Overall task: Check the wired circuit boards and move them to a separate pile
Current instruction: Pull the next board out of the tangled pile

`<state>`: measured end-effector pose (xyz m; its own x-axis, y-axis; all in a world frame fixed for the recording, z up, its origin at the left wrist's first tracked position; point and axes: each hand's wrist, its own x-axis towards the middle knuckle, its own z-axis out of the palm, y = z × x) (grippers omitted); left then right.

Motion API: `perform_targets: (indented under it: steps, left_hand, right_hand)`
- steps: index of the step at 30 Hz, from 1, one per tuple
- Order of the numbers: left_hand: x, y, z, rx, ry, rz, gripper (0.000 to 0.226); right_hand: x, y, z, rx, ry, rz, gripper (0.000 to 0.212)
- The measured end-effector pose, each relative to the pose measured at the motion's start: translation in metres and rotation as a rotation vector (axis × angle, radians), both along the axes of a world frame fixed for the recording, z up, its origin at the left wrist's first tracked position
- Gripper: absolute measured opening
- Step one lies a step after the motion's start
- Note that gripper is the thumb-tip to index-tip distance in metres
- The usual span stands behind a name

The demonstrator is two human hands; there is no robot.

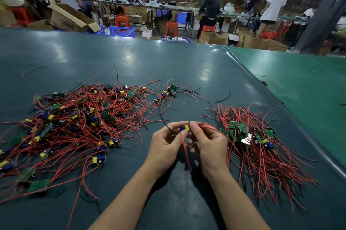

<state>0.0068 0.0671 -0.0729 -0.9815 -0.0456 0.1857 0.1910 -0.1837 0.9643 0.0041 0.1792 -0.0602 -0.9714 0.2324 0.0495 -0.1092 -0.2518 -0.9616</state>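
Observation:
A small wired circuit board (pixel 185 128) with a yellow and a blue part is held up above the table's middle. My left hand (pixel 166 145) pinches its left side and my right hand (pixel 207 143) pinches its right side. Its red wire (pixel 186 152) hangs down between my wrists, and more red wires run off to the right over my right hand. A big loose heap of wired boards (pixel 74 123) lies to the left. A tidier pile of wired boards (pixel 256 141) lies to the right, wires fanned toward me.
The dark green table mat (pixel 168 64) stretches far ahead. A lighter green surface (pixel 303 83) adjoins on the right. A few stray boards (pixel 168 92) and a loose black wire (pixel 223 98) lie beyond the piles. People, cardboard boxes, red stools and blue crates fill the background.

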Motion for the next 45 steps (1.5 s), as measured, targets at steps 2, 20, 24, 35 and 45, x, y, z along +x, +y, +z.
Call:
perform_targets:
  steps: [2, 20, 24, 35, 45]
  left_hand:
    - [-0.001, 0.000, 0.001, 0.122, -0.066, 0.008, 0.020]
    - [-0.003, -0.005, 0.000, 0.261, -0.141, -0.096, 0.018]
    - [0.000, -0.006, -0.001, 0.167, -0.098, -0.055, 0.017]
    - [0.003, -0.002, 0.002, 0.046, -0.058, -0.011, 0.007]
    - [0.000, -0.007, 0.002, 0.255, -0.168, 0.005, 0.017]
  right_hand:
    - [0.000, -0.001, 0.002, 0.011, 0.007, -0.012, 0.011]
    - [0.002, 0.004, 0.009, -0.133, 0.006, 0.165, 0.014]
    - [-0.002, 0.005, 0.005, -0.066, -0.017, 0.094, 0.026]
    - [-0.008, 0.008, 0.001, -0.032, -0.116, 0.030, 0.026]
    - [-0.017, 0.033, 0.014, -0.606, -0.084, -0.102, 0.018]
